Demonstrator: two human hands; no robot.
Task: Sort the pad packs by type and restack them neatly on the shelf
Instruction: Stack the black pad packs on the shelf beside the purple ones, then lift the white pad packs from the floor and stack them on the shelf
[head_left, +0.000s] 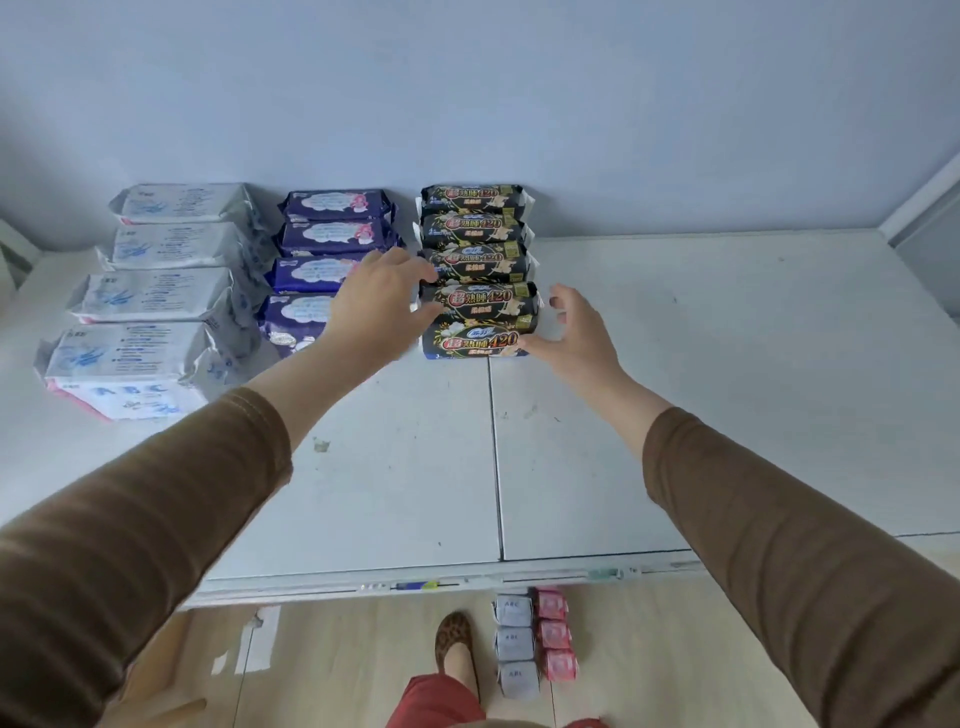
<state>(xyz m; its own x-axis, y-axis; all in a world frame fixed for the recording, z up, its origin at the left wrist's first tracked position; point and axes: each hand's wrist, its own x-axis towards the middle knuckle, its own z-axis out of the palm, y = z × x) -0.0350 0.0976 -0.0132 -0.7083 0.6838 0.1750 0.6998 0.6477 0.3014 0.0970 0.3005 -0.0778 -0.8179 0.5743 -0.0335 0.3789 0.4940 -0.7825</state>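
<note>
Risk sits mainly with the black packs (477, 270), the right-hand row of three on the white shelf (727, 395). They stand in a line running from the blue wall (519, 93) toward the shelf's front edge, and the nearest black pack (480, 317) has both hands at its ends. The left hand (379, 306) rests fingers against its left end, grip loosely curved and not closed round anything. The right hand (574, 327) is beside its right end with fingers spread, the thumb near or touching the lower corner; I cannot tell whether it presses.

As I judge it, an uneven push from one side could skew this pack out of line or knock the black packs behind it askew, since they lean against one another. The wrappers look glossy, so a squeeze might slip rather than hold. The left forearm crosses over the purple packs (332, 244), the row just left of the black packs, and a careless sweep could nudge the front one. Further left of the black packs, the white packs (166, 291) have a pink-edged one at the front jutting toward the shelf edge; it looks the likeliest to slide off.

No box, bin or tray shows anywhere; the shelf alone carries the packs. Below the shelf's front edge, small grey and pink packs (535, 639) lie in two short rows on the floor (675, 649), still unsorted by the look of it.
</note>
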